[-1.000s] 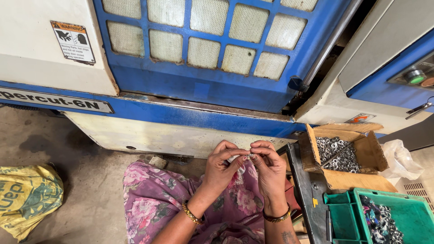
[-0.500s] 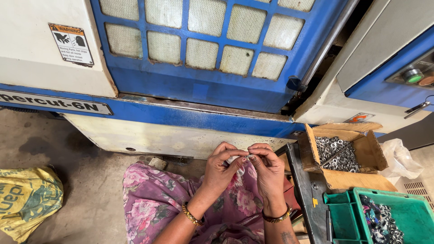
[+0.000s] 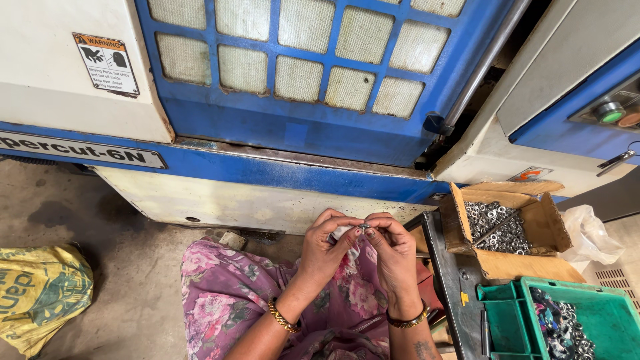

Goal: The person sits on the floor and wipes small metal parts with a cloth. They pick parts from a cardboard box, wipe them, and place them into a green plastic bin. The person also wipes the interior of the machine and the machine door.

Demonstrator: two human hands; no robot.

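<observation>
Head: hands [image 3: 360, 243] pinching maybe ring [image 3: 364, 227]

Blue/cream machine [image 3: 320, 127] w/ mesh panel over stained concrete floor [image 3: 113, 267].

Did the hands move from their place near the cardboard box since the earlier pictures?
No. The left hand and right hand stay together over the lap, pinching a small metal part, left of the cardboard box.

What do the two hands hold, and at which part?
Both hands, left and right, pinch one small metal ring between their fingertips; which part cannot be told.
</observation>
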